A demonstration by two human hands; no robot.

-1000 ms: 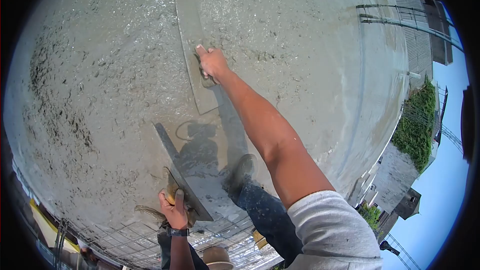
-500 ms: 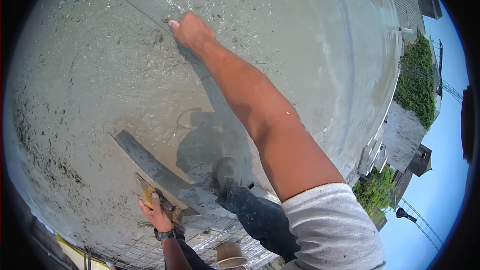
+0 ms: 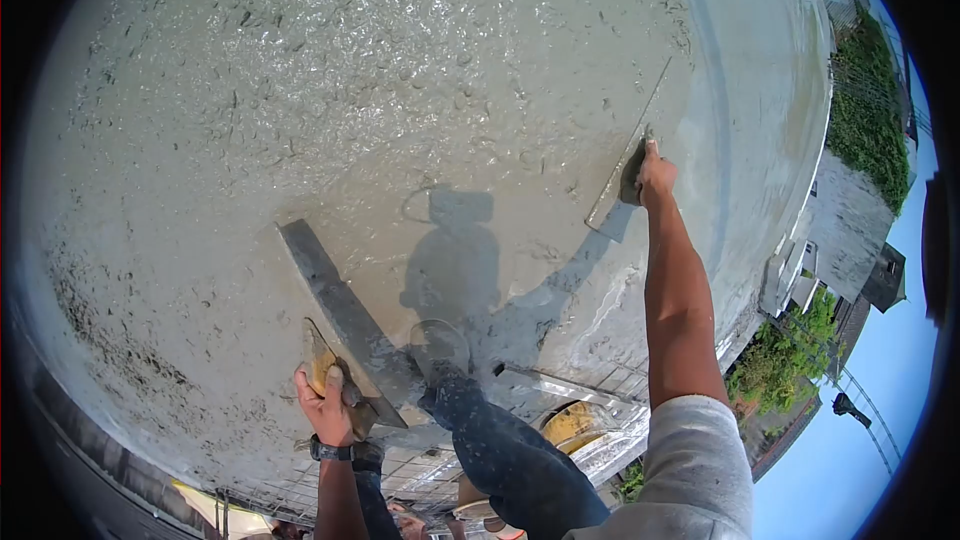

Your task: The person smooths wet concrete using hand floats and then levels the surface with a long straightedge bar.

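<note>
My right hand (image 3: 656, 176), its arm stretched out, is closed on a trowel (image 3: 634, 165). The trowel's long thin blade is seen nearly edge-on at the wet concrete (image 3: 380, 130), its shadow beside it. At lower left, my left hand (image 3: 325, 410), with a dark watch on the wrist, is closed around a yellowish grip (image 3: 322, 365). A long, narrow grey float blade (image 3: 335, 290) slants just beyond it. Whether grip and blade form one tool I cannot tell for certain. My boot (image 3: 440, 348) stands in the concrete near the blade.
Wire mesh (image 3: 425, 475) borders the concrete at the bottom. A metal bar (image 3: 570, 385) and a yellow bucket-like container (image 3: 578, 425) lie between my leg and right arm. Buildings and a green tree (image 3: 785, 355) stand along the right. My shadow falls across the middle.
My right hand has swept from upper left to the right with the trowel, whose blade now slants the other way. My left hand keeps its hold; the camera has shifted slightly.
</note>
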